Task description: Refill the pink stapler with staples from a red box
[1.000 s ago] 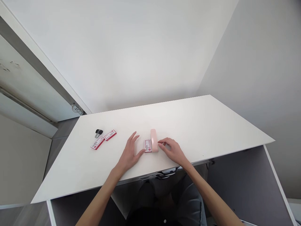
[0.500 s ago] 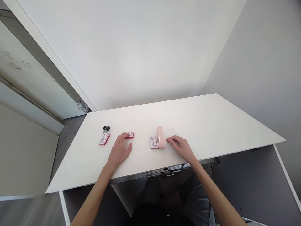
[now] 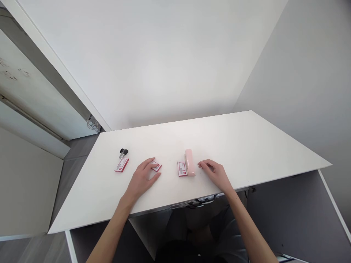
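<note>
My left hand (image 3: 142,178) curves over a small red-and-white box (image 3: 157,167), like a staple box. Its fingers lie on the box's left part, and its thumb is near the front corner. To the right, a pink stapler (image 3: 190,163) lies lengthwise away from me, with another red-and-white box (image 3: 182,169) against its left side. Just right of the stapler, my right hand (image 3: 215,174) rests with thumb and fingertips drawn together. Whatever is in that pinch, if anything, is too small to make out.
At the left of the white table (image 3: 233,142) lies a third red-and-white box (image 3: 121,165). Behind it are small black-topped items (image 3: 123,151) with silver stems, like keys. The wall stands behind the table; under the front edge are glasses-like black frames (image 3: 201,201).
My left hand has come slightly nearer and to the right, and the box under its fingers has turned at an angle. The right hand stays beside the stapler. The camera view has shifted a little.
</note>
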Demonstrator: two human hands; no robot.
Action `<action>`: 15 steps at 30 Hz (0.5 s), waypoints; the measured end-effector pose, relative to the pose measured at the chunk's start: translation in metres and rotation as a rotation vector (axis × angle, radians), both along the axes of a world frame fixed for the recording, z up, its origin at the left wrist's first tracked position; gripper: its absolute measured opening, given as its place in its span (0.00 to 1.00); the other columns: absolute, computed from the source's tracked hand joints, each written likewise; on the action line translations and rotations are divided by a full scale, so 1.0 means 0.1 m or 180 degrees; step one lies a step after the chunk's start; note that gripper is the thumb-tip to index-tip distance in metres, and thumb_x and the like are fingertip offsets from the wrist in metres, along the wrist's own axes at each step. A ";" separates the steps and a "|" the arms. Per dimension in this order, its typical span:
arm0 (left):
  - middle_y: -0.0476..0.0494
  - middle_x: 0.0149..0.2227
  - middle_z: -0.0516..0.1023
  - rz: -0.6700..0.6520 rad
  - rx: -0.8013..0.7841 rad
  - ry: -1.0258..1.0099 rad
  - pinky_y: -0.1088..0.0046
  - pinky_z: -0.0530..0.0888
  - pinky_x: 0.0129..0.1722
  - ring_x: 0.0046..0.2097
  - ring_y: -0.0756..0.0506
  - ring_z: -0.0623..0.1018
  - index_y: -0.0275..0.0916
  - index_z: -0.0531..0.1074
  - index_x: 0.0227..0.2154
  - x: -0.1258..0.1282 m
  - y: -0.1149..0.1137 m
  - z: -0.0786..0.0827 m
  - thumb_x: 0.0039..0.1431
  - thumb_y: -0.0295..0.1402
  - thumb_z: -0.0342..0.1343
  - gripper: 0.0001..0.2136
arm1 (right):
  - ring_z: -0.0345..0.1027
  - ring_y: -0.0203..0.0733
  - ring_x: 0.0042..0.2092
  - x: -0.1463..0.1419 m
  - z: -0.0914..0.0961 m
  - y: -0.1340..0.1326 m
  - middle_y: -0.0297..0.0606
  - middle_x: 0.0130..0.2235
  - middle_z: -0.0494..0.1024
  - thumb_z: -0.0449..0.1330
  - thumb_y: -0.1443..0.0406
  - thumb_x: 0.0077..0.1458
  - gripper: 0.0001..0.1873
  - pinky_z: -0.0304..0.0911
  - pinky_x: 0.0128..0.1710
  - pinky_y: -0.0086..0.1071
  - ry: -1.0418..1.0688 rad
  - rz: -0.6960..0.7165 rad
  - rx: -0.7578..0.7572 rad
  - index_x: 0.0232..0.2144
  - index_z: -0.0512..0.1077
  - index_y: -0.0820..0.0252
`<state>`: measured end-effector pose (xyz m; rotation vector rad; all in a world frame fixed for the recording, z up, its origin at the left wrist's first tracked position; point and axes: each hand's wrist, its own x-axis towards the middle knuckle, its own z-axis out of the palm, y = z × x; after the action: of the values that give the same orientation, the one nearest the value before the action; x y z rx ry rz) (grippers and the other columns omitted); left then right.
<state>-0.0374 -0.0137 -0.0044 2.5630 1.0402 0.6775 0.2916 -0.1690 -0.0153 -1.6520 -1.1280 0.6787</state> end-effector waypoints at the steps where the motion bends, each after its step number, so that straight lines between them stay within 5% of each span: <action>1: 0.43 0.68 0.73 -0.0093 -0.0079 -0.0032 0.53 0.75 0.65 0.67 0.37 0.75 0.48 0.75 0.51 0.00 -0.01 0.01 0.72 0.47 0.56 0.13 | 0.78 0.55 0.50 0.00 0.00 0.00 0.42 0.45 0.87 0.58 0.46 0.67 0.21 0.69 0.51 0.44 0.0000 -0.0008 0.0008 0.38 0.81 0.53; 10: 0.36 0.64 0.73 0.0383 -0.0271 -0.0142 0.47 0.72 0.67 0.67 0.33 0.72 0.45 0.65 0.64 -0.02 -0.01 0.00 0.65 0.49 0.64 0.29 | 0.79 0.53 0.50 -0.02 0.02 -0.01 0.42 0.45 0.87 0.58 0.44 0.67 0.23 0.69 0.51 0.43 0.0020 -0.0082 0.0084 0.37 0.81 0.53; 15: 0.38 0.67 0.72 0.0129 -0.0746 -0.0289 0.50 0.72 0.68 0.68 0.36 0.74 0.48 0.62 0.67 0.06 -0.08 0.05 0.65 0.50 0.65 0.32 | 0.78 0.53 0.50 -0.02 0.03 -0.02 0.41 0.45 0.87 0.58 0.45 0.67 0.22 0.69 0.52 0.43 0.0063 -0.0074 0.0095 0.37 0.81 0.53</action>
<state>-0.0315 -0.0212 0.0002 2.2961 1.0756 0.6347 0.2899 -0.1710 -0.0124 -1.6275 -1.0983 0.6589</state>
